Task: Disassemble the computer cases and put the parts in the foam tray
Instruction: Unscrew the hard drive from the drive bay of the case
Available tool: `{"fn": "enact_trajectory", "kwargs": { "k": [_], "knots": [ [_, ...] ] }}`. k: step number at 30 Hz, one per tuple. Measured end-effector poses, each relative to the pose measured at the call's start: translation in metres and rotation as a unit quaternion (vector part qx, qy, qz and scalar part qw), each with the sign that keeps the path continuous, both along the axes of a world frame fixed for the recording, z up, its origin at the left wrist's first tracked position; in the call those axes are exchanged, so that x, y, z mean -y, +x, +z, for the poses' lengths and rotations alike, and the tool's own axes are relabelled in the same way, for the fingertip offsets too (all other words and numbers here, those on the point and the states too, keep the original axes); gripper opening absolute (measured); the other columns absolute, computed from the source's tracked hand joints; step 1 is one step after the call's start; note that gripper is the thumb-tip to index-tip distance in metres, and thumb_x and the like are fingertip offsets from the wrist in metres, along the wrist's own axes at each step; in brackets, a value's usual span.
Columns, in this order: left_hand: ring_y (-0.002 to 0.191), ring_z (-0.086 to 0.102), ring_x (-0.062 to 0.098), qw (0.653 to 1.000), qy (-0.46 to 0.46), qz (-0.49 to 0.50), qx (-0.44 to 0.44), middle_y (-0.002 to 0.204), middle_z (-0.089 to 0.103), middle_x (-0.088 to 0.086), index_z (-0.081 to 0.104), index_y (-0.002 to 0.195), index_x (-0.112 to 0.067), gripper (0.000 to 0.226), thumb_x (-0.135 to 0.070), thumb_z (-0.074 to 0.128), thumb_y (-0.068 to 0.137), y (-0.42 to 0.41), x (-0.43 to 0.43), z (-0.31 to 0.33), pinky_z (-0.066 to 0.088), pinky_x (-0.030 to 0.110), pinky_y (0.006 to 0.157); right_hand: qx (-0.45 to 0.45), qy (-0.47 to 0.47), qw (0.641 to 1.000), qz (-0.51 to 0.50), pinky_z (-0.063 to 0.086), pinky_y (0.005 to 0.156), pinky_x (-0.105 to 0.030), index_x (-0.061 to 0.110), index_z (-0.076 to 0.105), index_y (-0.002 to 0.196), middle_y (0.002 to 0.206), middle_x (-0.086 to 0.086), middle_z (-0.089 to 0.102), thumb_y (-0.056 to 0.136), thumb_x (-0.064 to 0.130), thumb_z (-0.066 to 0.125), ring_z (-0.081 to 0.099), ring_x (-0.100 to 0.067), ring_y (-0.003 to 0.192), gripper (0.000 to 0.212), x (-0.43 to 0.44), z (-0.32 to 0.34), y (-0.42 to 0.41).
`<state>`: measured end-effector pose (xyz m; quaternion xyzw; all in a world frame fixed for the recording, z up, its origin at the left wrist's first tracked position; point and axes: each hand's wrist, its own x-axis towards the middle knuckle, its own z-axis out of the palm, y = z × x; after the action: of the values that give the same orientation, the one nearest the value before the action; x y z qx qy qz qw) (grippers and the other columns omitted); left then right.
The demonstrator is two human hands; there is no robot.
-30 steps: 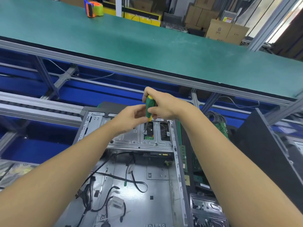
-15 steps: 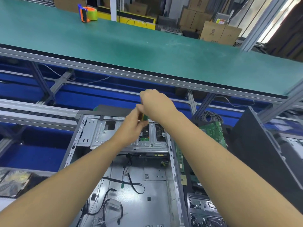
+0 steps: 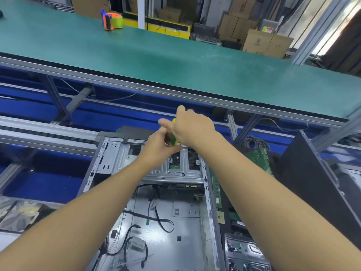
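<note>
Gripping the screwdriver (image 3: 172, 139) up top with the right hand (image 3: 193, 128), fingers curled round the green-and-yellow handle; pinching it lower down with the left hand (image 3: 157, 151), a touch blurred. Holding it over the far end of the open computer case (image 3: 115, 159), just above the metal drive cage (image 3: 181, 173). Down inside on the case floor, nearer: loose black cables (image 3: 160, 220). Just right of the case, a green circuit board (image 3: 257, 156). Far left on the green bench (image 3: 195, 61), a tape dispenser (image 3: 111, 20)

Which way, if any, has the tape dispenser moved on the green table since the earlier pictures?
No: the tape dispenser sits just left of the white post, as before.
</note>
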<state>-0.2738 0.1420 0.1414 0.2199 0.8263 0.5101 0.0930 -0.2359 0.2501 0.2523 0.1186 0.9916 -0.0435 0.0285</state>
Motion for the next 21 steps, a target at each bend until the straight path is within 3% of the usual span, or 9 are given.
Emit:
{"fn": "enact_trajectory", "kwargs": {
  "k": [3,5,8,10,12,15,17,20,21],
  "knots": [
    [0.091,0.063,0.013,0.999,0.021,-0.024,0.01,0.099,0.066,-0.004,0.053,0.111,-0.024,0.042,-0.028,0.081,0.081,0.0,-0.003,0.002,0.051,0.029,0.077,-0.01,-0.001,1.0,0.024,0.025,0.05,-0.034,0.014,0.036,0.102,0.081,-0.002,0.044,0.105,0.042,0.04,0.046,-0.027,0.071,0.029,0.002,-0.003,-0.005],
    [0.096,0.064,0.005,0.995,0.046,-0.074,0.04,0.102,0.068,-0.015,0.054,0.116,-0.029,0.035,-0.021,0.074,0.088,-0.005,0.002,0.002,0.051,0.026,0.081,0.024,-0.058,0.994,0.085,0.04,0.058,-0.037,0.017,0.042,0.105,0.092,-0.004,0.049,0.1,0.023,0.047,0.051,-0.026,0.075,0.009,-0.005,0.003,-0.008],
    [0.092,0.065,-0.008,0.99,0.076,-0.099,0.058,0.094,0.071,-0.028,0.061,0.108,-0.032,0.033,-0.002,0.062,0.094,-0.011,0.011,0.005,0.046,0.009,0.079,0.07,-0.111,0.981,0.144,0.042,0.073,-0.035,0.024,0.054,0.101,0.102,0.002,0.048,0.09,0.008,0.05,0.053,-0.026,0.092,0.02,-0.013,0.016,-0.009],
    [0.082,0.064,-0.009,0.995,0.057,-0.076,0.03,0.085,0.07,-0.027,0.06,0.098,-0.037,0.035,-0.004,0.068,0.089,-0.011,0.013,0.006,0.044,0.006,0.071,0.085,-0.15,0.975,0.14,0.04,0.075,-0.035,0.026,0.055,0.11,0.11,0.0,0.047,0.091,0.014,0.052,0.051,-0.028,0.098,0.022,-0.014,0.014,-0.006],
    [0.072,0.06,-0.008,0.999,0.026,-0.045,-0.013,0.078,0.067,-0.018,0.058,0.092,-0.034,0.031,-0.014,0.079,0.081,-0.01,0.009,0.007,0.041,0.006,0.061,0.07,-0.147,0.982,0.098,0.041,0.077,-0.04,0.025,0.045,0.128,0.119,-0.005,0.046,0.095,0.041,0.052,0.05,-0.031,0.102,0.037,-0.011,0.007,-0.003],
    [0.076,0.058,0.003,1.0,-0.015,-0.011,-0.015,0.085,0.062,-0.008,0.055,0.095,-0.025,0.037,-0.029,0.086,0.074,-0.008,-0.001,0.01,0.043,0.016,0.063,0.017,-0.031,0.999,-0.003,0.032,0.063,-0.038,0.013,0.045,0.124,0.101,-0.006,0.048,0.097,0.066,0.037,0.048,-0.032,0.09,0.06,-0.002,0.002,-0.005],
    [0.08,0.059,0.009,0.998,-0.04,-0.044,0.009,0.09,0.062,-0.007,0.055,0.104,-0.022,0.042,-0.034,0.084,0.077,-0.01,-0.002,0.012,0.047,0.026,0.069,0.021,-0.028,0.999,0.008,0.029,0.058,-0.036,0.013,0.048,0.116,0.091,-0.004,0.045,0.102,0.055,0.038,0.048,-0.03,0.081,0.046,0.001,0.001,-0.009],
    [0.095,0.065,0.004,0.991,-0.002,-0.116,0.062,0.101,0.069,-0.011,0.06,0.116,-0.025,0.031,-0.022,0.074,0.088,-0.016,0.01,0.012,0.051,0.031,0.085,0.071,-0.083,0.99,0.085,0.039,0.064,-0.035,0.022,0.048,0.106,0.099,-0.002,0.049,0.098,0.026,0.05,0.054,-0.024,0.083,0.009,-0.005,0.01,-0.011],
    [0.102,0.066,0.005,0.988,0.025,-0.129,0.079,0.106,0.072,-0.011,0.062,0.117,-0.026,0.03,-0.015,0.07,0.091,-0.018,0.016,0.011,0.052,0.031,0.091,0.082,-0.097,0.986,0.106,0.041,0.067,-0.034,0.025,0.052,0.101,0.101,0.0,0.048,0.093,0.016,0.053,0.054,-0.024,0.086,0.012,-0.007,0.015,-0.011]
  ]
}}
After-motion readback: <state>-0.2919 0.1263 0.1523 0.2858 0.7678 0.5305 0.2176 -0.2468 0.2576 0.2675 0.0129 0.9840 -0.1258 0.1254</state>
